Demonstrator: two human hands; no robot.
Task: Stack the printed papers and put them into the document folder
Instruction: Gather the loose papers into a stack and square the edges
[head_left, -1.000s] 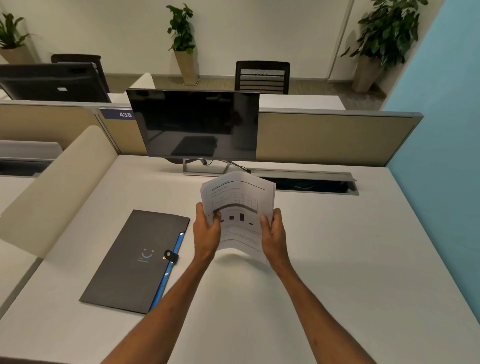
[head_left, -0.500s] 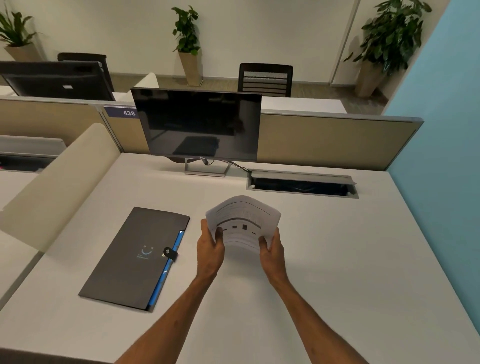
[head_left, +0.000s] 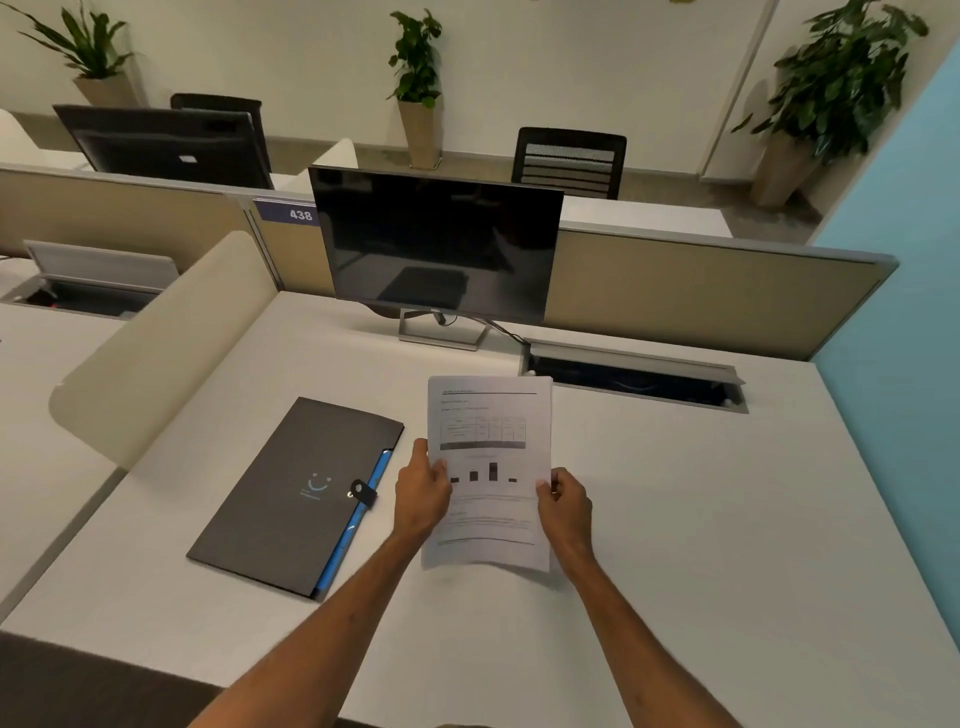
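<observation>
The printed papers (head_left: 488, 431) form one neat white stack with a table and a small bar chart on the top sheet. I hold the stack just above the desk, printed side up. My left hand (head_left: 422, 493) grips its left edge and my right hand (head_left: 566, 506) grips its right edge. The dark grey document folder (head_left: 291, 499) lies shut on the desk to the left of the papers, with a blue inner edge and a black strap clasp on its right side.
A black monitor (head_left: 436, 244) stands at the back of the white desk (head_left: 701, 519). An open cable tray (head_left: 634, 376) sits behind the papers to the right. A beige divider (head_left: 171, 343) borders the desk on the left, a blue wall on the right.
The papers were upright and bowed between my hands. Now they are flattened out and tilted down, face up, lower over the desk. The folder has not moved.
</observation>
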